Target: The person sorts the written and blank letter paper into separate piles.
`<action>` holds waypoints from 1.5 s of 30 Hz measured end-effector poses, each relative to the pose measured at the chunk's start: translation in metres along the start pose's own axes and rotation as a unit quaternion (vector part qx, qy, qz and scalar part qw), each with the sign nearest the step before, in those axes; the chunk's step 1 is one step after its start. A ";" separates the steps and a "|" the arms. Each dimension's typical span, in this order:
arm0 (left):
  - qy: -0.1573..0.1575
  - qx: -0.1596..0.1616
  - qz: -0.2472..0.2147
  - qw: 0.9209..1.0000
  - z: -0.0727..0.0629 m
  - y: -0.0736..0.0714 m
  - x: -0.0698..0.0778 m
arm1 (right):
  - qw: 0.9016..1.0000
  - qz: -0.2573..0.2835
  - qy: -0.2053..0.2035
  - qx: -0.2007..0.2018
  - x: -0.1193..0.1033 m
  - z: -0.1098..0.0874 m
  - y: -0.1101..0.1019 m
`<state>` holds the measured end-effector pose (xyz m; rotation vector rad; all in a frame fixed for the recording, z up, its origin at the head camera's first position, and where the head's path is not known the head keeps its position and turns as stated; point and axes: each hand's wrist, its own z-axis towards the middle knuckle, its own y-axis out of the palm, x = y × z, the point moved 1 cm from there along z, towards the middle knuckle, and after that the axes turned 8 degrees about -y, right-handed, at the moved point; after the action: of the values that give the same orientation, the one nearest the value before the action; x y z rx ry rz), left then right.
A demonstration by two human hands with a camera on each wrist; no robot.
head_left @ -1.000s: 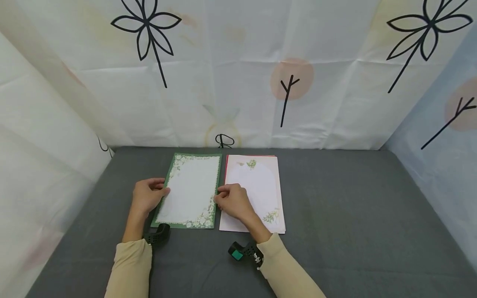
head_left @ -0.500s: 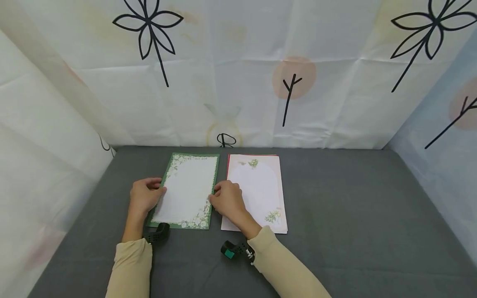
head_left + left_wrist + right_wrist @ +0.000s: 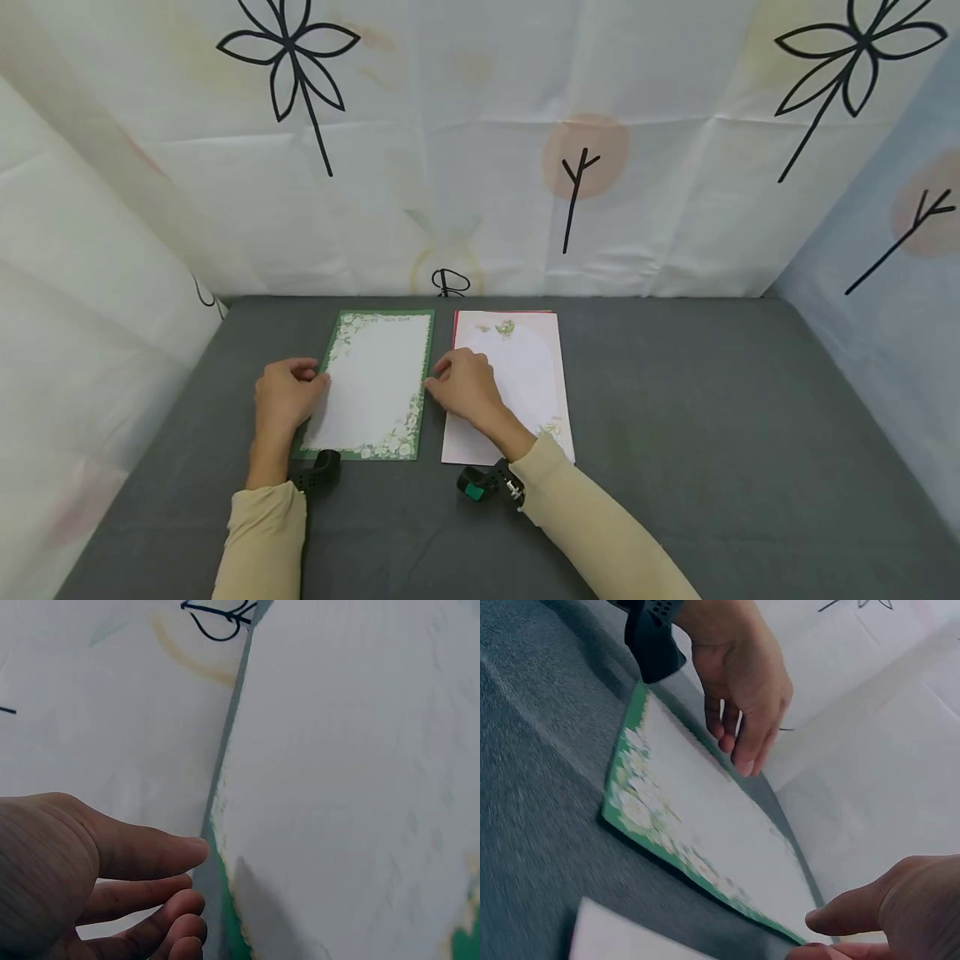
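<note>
Paper with a white middle and a green, flower-printed border (image 3: 371, 383) lies on the grey cloth-covered table (image 3: 675, 400), a hand at each long side! On one flank it's the left hand (image 3: 283, 398), thumb and fingers loosely bent and apart with nothing gripped between them; the left wrist view puts the thumb tip right beside the green edge, though whether it touches is hard to call. Across to the other side, the right hand (image 3: 467, 385) has its fingertips right at the opposite edge. The right wrist view shows thumb and finger parted, a gap between them at the border; contact there I cannot tell. Just right of the bordered paper, a narrow strip of grey between, sits the pale pink rectangular paper with small green leaf prints (image 3: 517, 358), a thin red edge (image 3: 454, 329) peeking out at its left and top. The right hand and wrist pass over its left and lower part. Beige sleeves (image 3: 258, 542) come in from below, a black wrist-worn device (image 3: 322, 471) on the left arm, another with a green patch (image 3: 474, 490) on the right. Behind, pale fabric (image 3: 465, 183) hangs with black line-drawn flowers (image 3: 288, 43).
</note>
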<state>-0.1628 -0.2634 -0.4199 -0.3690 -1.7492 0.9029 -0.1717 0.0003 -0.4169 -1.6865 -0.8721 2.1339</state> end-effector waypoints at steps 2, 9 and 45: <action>0.015 0.008 -0.001 1.000 -0.002 0.000 0.008 | 1.000 -0.016 0.005 0.013 0.006 0.001 -0.011; 0.089 -0.011 -0.016 0.996 -0.007 0.023 0.040 | 0.994 -0.077 0.043 0.057 0.040 -0.004 -0.063; 0.127 -0.122 -0.022 0.984 -0.021 0.120 0.104 | 0.995 -0.053 0.076 0.044 0.096 -0.042 -0.122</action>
<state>-0.2036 -0.1094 -0.4340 -0.5781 -1.6258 0.5829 -0.1761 0.1605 -0.4225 -1.6930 -0.7948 1.9181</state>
